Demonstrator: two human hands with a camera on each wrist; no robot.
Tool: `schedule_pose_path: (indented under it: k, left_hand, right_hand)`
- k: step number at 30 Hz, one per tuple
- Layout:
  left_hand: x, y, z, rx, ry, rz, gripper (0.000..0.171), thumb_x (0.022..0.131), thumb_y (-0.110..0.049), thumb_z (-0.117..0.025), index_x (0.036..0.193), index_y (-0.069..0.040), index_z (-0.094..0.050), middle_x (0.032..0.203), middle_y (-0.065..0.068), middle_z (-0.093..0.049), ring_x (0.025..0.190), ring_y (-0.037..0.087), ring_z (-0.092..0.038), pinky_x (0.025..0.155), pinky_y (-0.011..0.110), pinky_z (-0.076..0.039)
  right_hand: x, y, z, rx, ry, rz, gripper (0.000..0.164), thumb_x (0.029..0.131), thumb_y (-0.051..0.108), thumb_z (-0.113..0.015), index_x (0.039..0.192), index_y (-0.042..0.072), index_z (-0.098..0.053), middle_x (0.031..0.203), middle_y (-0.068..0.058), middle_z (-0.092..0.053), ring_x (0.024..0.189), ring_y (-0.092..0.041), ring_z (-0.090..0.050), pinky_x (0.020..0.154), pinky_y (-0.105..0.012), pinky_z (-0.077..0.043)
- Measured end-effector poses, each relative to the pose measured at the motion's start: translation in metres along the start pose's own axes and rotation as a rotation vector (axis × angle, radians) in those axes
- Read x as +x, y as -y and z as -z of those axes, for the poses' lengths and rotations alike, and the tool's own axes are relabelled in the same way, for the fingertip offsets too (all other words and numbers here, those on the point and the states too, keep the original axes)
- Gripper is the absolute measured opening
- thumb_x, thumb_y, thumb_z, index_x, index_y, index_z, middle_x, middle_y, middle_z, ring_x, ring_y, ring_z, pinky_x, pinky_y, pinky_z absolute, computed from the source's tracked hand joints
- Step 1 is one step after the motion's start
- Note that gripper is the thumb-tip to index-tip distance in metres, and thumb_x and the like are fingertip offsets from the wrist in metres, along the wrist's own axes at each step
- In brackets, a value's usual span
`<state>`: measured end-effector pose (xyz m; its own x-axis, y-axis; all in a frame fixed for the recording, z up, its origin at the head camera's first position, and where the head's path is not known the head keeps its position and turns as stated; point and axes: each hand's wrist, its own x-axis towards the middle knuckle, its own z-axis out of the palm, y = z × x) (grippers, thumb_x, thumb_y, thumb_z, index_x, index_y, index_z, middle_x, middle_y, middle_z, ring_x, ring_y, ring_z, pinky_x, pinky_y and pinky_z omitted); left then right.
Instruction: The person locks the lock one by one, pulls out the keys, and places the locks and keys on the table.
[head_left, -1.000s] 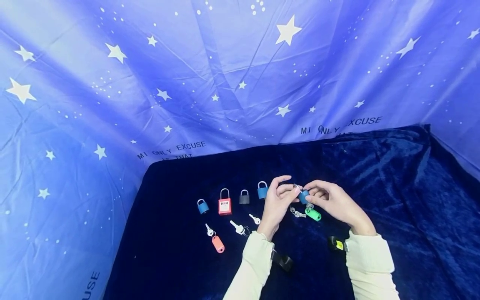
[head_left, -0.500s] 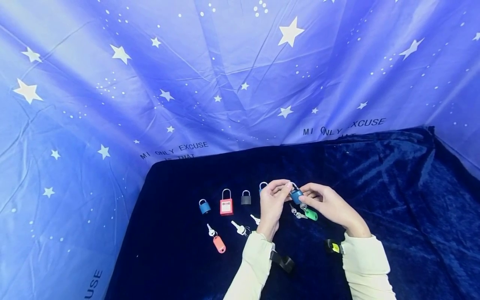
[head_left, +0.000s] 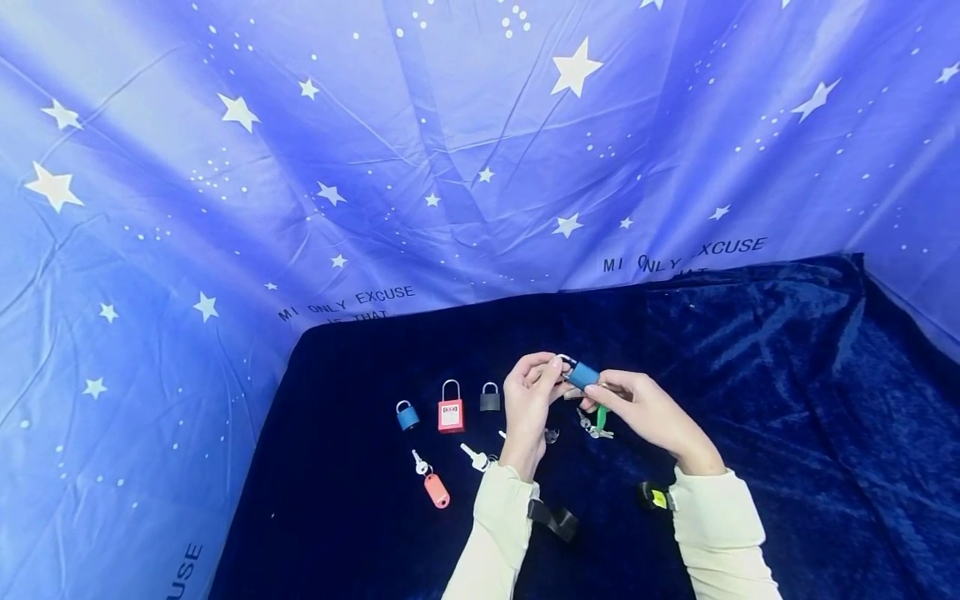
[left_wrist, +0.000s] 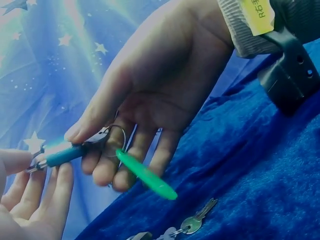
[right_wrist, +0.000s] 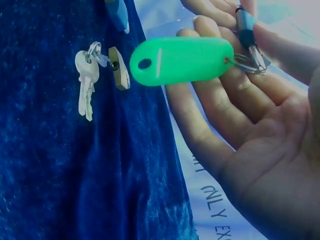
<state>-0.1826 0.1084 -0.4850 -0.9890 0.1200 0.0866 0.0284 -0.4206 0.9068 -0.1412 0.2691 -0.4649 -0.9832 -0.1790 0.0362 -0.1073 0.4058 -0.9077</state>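
A small blue padlock (head_left: 582,375) is held up between both hands, tilted almost level. My left hand (head_left: 525,408) pinches its metal shackle. The right hand (head_left: 660,417) grips the lower end of the body between thumb and fingers. A key (left_wrist: 96,137) sits at that lower end in the left wrist view, close under the right thumb. From its ring hangs a green key tag (right_wrist: 182,61), in front of the right fingers. Below the hands lie loose silver keys (right_wrist: 87,82) beside a brass-coloured padlock (right_wrist: 120,70).
On the dark blue velvet cloth (head_left: 360,550) stand another blue padlock (head_left: 407,416), a red padlock (head_left: 451,417) and a black padlock (head_left: 490,400). In front lie keys with an orange tag (head_left: 437,492) and other silver keys (head_left: 476,457). A starry curtain (head_left: 420,150) rises behind.
Both hands have shifted left with the blue padlock, which has tipped from more upright to nearly level. The green tag has swung from face-on to edge-on in the head view.
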Motion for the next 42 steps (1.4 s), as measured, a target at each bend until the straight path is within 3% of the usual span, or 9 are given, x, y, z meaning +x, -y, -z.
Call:
schedule_pose_path:
  k: [6,10,15,22,29,33,37,42]
  left_hand:
    - [0.002,0.004,0.007,0.002,0.156,-0.01,0.033,0.087,-0.025,-0.06,0.104,0.001,-0.051,0.095,0.015,-0.064,0.086,0.02,-0.063,0.081,0.042,-0.05]
    - [0.002,-0.002,0.008,0.002,0.213,0.016,0.033,0.088,-0.024,-0.059,0.103,0.004,-0.051,0.096,0.02,-0.064,0.088,0.036,-0.063,0.079,0.045,-0.05]
    - [0.002,-0.01,0.009,0.11,0.249,0.045,0.035,0.089,-0.029,-0.056,0.105,0.002,-0.055,0.094,0.023,-0.063,0.083,0.048,-0.059,0.074,0.042,-0.052]
    - [0.002,-0.015,0.008,0.311,0.325,-0.049,0.034,0.097,-0.025,-0.041,0.103,0.005,-0.056,0.086,0.03,-0.061,0.067,0.04,-0.061,0.062,0.041,-0.053]
    - [-0.008,-0.035,0.001,0.455,0.312,-0.083,0.031,0.098,-0.023,-0.038,0.09,-0.001,-0.058,0.071,0.023,-0.061,0.055,0.04,-0.055,0.053,0.05,-0.048]
    - [-0.011,-0.041,-0.001,0.518,0.297,-0.105,0.035,0.099,-0.026,-0.036,0.085,-0.002,-0.058,0.062,0.015,-0.059,0.05,0.036,-0.052,0.048,0.039,-0.046]
    - [-0.012,-0.04,-0.001,0.558,0.286,-0.15,0.036,0.099,-0.027,-0.035,0.08,-0.005,-0.056,0.056,0.011,-0.056,0.044,0.024,-0.047,0.042,0.025,-0.038]
    - [-0.012,-0.036,0.0,0.589,0.259,-0.234,0.037,0.099,-0.026,-0.036,0.072,-0.005,-0.05,0.048,0.005,-0.047,0.043,0.012,-0.04,0.044,0.024,-0.032]
  right_hand:
    - [-0.001,0.003,0.002,0.035,-0.083,-0.022,0.035,0.091,0.044,-0.049,0.09,0.011,-0.062,0.082,-0.008,-0.065,0.075,-0.02,-0.061,0.077,-0.034,-0.047]
    - [-0.002,0.006,0.004,0.039,-0.135,-0.013,0.036,0.09,0.042,-0.051,0.092,0.008,-0.061,0.079,-0.008,-0.063,0.07,-0.021,-0.06,0.074,-0.032,-0.047]
    - [-0.002,0.006,0.005,0.04,-0.131,-0.016,0.035,0.09,0.042,-0.051,0.088,0.009,-0.062,0.076,-0.007,-0.062,0.066,-0.021,-0.058,0.072,-0.031,-0.047]
    - [-0.002,0.005,0.004,0.029,-0.103,-0.017,0.033,0.09,0.041,-0.051,0.085,0.01,-0.062,0.074,-0.005,-0.061,0.062,-0.022,-0.056,0.067,-0.033,-0.048]
    - [-0.002,0.006,0.002,0.015,-0.084,-0.012,0.034,0.09,0.042,-0.05,0.082,0.011,-0.06,0.074,-0.006,-0.06,0.062,-0.021,-0.056,0.064,-0.034,-0.048]
    - [-0.002,0.009,0.001,0.018,-0.059,-0.011,0.036,0.091,0.043,-0.049,0.083,0.01,-0.058,0.076,-0.011,-0.059,0.067,-0.022,-0.056,0.064,-0.033,-0.047]
    - [-0.003,0.012,-0.001,0.029,-0.024,0.009,0.035,0.093,0.041,-0.047,0.081,0.009,-0.055,0.075,-0.014,-0.057,0.065,-0.021,-0.055,0.061,-0.034,-0.047]
    - [-0.002,0.014,-0.004,0.041,0.016,0.053,0.034,0.095,0.036,-0.044,0.078,0.008,-0.051,0.069,-0.009,-0.054,0.061,-0.019,-0.052,0.06,-0.036,-0.046]
